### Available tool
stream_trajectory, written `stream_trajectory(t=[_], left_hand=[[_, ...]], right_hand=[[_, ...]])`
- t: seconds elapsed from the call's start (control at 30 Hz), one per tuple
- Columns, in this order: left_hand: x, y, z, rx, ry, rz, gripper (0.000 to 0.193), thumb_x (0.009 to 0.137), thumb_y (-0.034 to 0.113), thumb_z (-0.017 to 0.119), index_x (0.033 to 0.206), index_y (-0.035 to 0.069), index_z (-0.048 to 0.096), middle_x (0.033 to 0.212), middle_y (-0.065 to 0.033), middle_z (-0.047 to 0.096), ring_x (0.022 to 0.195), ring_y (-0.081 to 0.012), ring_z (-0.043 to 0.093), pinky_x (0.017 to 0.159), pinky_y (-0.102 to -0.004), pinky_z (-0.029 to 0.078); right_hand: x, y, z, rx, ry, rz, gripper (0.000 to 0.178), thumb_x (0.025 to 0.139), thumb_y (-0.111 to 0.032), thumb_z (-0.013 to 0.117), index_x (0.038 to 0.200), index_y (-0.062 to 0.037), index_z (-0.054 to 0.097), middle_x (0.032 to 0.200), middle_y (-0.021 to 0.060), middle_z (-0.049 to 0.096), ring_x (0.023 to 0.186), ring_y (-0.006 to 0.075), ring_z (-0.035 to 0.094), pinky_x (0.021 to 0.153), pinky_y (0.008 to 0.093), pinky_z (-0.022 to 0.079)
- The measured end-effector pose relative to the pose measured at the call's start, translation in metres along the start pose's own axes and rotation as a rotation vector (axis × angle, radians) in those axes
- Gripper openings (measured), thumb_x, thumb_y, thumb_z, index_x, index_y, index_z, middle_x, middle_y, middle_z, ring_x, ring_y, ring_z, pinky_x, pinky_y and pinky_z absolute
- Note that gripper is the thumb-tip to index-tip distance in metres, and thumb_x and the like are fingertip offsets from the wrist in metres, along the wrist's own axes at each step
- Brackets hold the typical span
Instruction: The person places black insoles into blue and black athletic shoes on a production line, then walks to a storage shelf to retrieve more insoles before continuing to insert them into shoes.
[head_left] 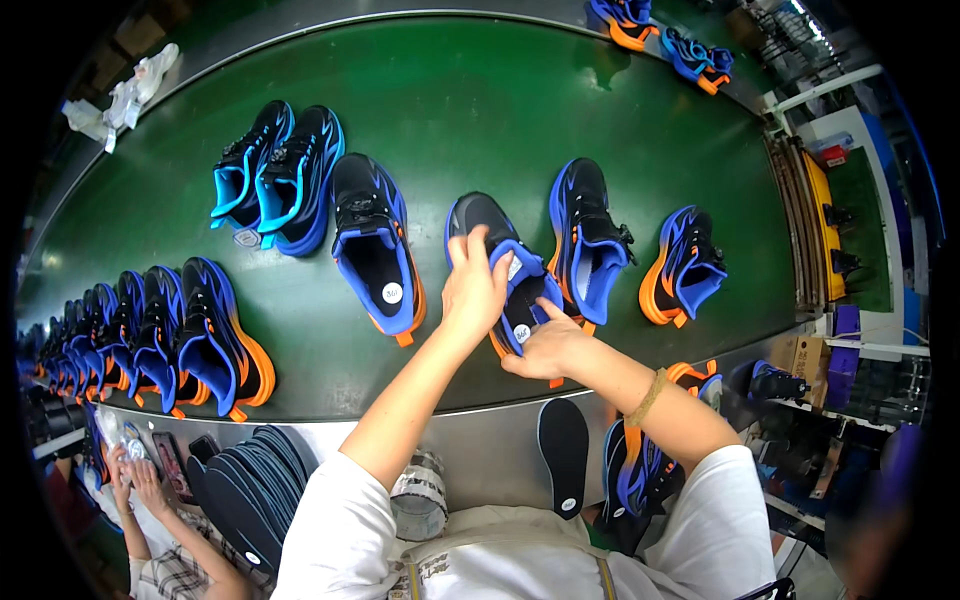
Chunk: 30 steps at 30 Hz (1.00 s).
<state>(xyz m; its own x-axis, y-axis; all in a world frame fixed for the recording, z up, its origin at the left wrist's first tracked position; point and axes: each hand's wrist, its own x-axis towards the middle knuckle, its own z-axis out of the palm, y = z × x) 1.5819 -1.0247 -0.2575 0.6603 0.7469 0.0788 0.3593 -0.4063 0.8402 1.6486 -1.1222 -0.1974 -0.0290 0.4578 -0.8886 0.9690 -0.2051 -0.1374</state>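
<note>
Shoe, black and blue, is held in both hands over the near part of the green belt, toe pointing away from the wearer; whether its sole touches the belt, I cannot tell. The left hand is clamped on the upper, thumb beside the tongue. The right hand is closed on the heel, thumb inside the opening, some fingers hidden. Inside the shoe lies a dark insole with a white label at the heel.

Just right of the shoe stands a second shoe, and farther right a third shoe with an orange sole. Near the shoe on its left is a fourth shoe, also with a labelled insole. Beyond that one, farther left of the shoe, a pair shows bright blue linings. Well to the left of the shoe runs a row of shoes, along the belt's near edge.

Nearer the wearer than the shoe is a loose insole; left of that, still on the near side of the shoe, come a worn cylinder and a stack of insoles. Farthest left on that side are a phone and a co-worker's hands.
</note>
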Motion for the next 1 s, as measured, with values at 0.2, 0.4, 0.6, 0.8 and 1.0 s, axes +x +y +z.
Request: stream_trajectory(t=[0.2, 0.4, 0.6, 0.8, 1.0], left_hand=[[0.005, 0.013, -0.024, 0.276, -0.296, 0.277, 0.042, 0.077, 0.021, 0.062, 0.111, 0.004, 0.044, 0.102, -0.0166, 0.047, 0.073, -0.0361, 0.058, 0.063, -0.0411, 0.049], [-0.012, 0.027, -0.042, 0.272, -0.426, 0.314, 0.036, 0.077, 0.021, 0.062, 0.106, 0.002, 0.05, 0.091, -0.0149, 0.056, 0.076, -0.0345, 0.059, 0.063, -0.0394, 0.049], [0.014, 0.072, -0.069, 0.279, -0.345, 0.598, 0.026, 0.073, 0.016, 0.064, 0.094, 0.003, 0.057, 0.081, -0.0095, 0.055, 0.074, -0.0288, 0.057, 0.063, -0.0347, 0.047], [-0.004, 0.073, 0.018, 0.997, -1.267, 0.728, 0.016, 0.071, 0.018, 0.058, 0.081, 0.008, 0.066, 0.086, -0.0078, 0.063, 0.079, -0.0209, 0.059, 0.066, -0.0319, 0.044], [0.01, 0.041, 0.018, 1.362, -1.241, 0.929, 0.025, 0.076, 0.021, 0.054, 0.094, 0.01, 0.067, 0.103, -0.0072, 0.06, 0.098, -0.0275, 0.056, 0.086, -0.0421, 0.037]], right_hand=[[-0.012, -0.003, 0.077, 0.205, 1.46, -0.117, 0.017, 0.065, -0.009, 0.069, 0.069, -0.0068, 0.053, 0.074, 0.0037, 0.05, 0.074, 0.0226, 0.051, 0.078, 0.0378, 0.036], [-0.016, -0.016, 0.145, 0.358, 1.498, -0.055, 0.021, 0.064, -0.01, 0.072, 0.079, -0.0072, 0.058, 0.085, 0.0045, 0.052, 0.083, 0.0228, 0.051, 0.076, 0.0379, 0.037], [-0.009, -0.013, 0.123, 0.561, 1.568, 0.025, 0.025, 0.065, -0.006, 0.071, 0.088, -0.0061, 0.062, 0.094, 0.0094, 0.05, 0.087, 0.0258, 0.051, 0.072, 0.0349, 0.04], [-0.004, -0.003, 0.12, 0.692, 1.543, -0.079, 0.028, 0.066, 0.0, 0.072, 0.09, -0.0016, 0.056, 0.099, 0.0124, 0.047, 0.076, 0.0217, 0.053, 0.063, 0.0274, 0.047], [0.007, 0.004, 0.126, 0.713, 1.551, -0.173, 0.035, 0.062, -0.002, 0.076, 0.09, -0.003, 0.055, 0.096, 0.0125, 0.047, 0.077, 0.0214, 0.052, 0.062, 0.0276, 0.046]])
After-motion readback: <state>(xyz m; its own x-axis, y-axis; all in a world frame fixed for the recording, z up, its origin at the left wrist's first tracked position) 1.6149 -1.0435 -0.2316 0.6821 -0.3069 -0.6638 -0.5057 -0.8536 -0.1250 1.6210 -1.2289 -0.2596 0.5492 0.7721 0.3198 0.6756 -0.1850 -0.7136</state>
